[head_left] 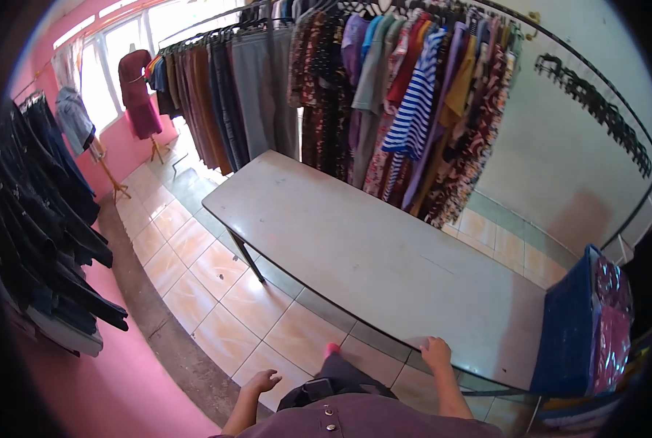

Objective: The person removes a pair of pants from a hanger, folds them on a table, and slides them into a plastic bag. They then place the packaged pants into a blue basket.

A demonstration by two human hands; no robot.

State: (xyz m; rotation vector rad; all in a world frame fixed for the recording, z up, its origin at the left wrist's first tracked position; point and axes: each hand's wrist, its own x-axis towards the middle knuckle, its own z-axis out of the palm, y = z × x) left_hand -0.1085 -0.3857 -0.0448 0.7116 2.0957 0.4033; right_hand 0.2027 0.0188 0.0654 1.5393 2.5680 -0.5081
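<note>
While right hand (435,352) rests on table (355,248) edge, left hand (261,381) empty

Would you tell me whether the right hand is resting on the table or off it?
On it: the right hand rests on the table's near edge.

long grey table (355,248), bare top, on tiled floor, right hand (435,352) touching near edge

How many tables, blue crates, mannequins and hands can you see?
Table: 1, with the right hand resting on its near edge
Blue crate: 1, at the table's right end
Mannequins: 2, one in a dark red dress, one in a denim jacket
Hands: 2, counting the left hand, which holds nothing
Total: 6
</note>
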